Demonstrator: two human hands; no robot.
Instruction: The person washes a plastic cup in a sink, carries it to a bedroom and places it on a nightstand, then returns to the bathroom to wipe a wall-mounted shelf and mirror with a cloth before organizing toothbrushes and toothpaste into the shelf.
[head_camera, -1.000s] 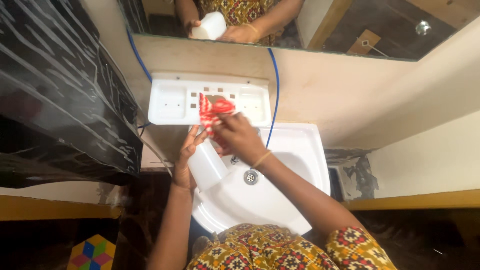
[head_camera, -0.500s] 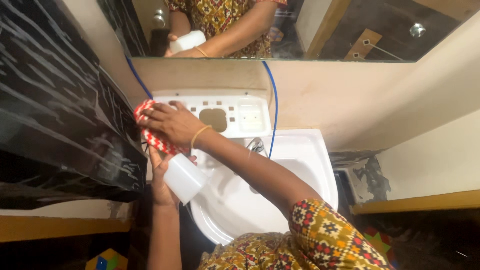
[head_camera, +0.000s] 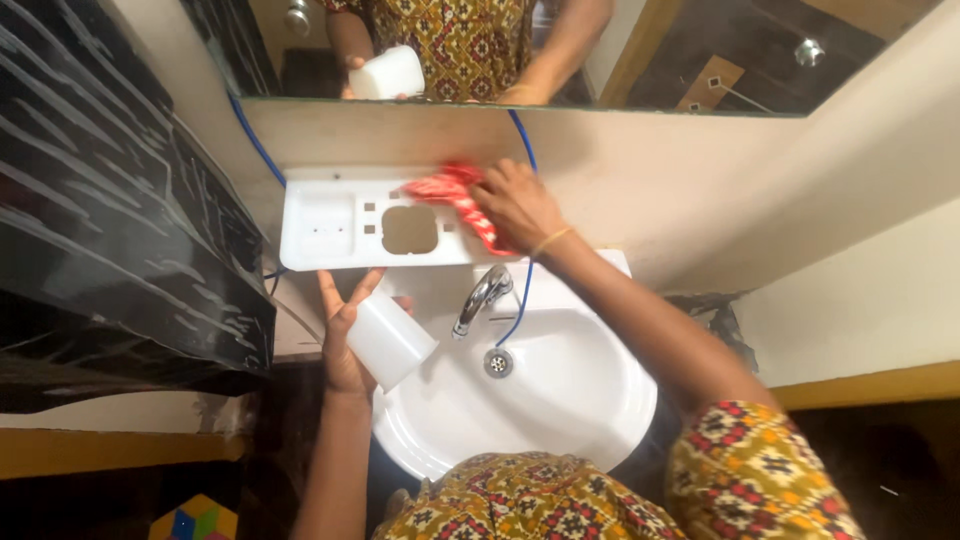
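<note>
Right hand (head_camera: 515, 205) is up on the white plastic shelf (head_camera: 320, 225) above the sink, fingers closed over a bunched red and white cloth (head_camera: 452, 190) and pressing it flat against the right end of that shelf, close under the mirror (head_camera: 600, 50). A thin bangle sits at that wrist. Left hand (head_camera: 343, 345) is down low at the near left edge of the sink (head_camera: 560, 400), palm up, fingers wrapped loosely around a white plastic cup (head_camera: 388, 340) that lies tilted on its side, open mouth pointing toward the basin. The cup sits just below the shelf's front edge and just left of the metal tap (head_camera: 482, 295). The drain (head_camera: 498, 362) shows in the basin, near the cup's mouth. A blue hose (head_camera: 527, 250) runs down the wall behind the right wrist and drops past the tap. The shelf's oval cutout and the soap tray at its left end lie bare, well apart from the cloth. The mirror reflects the cup and both arms.
</note>
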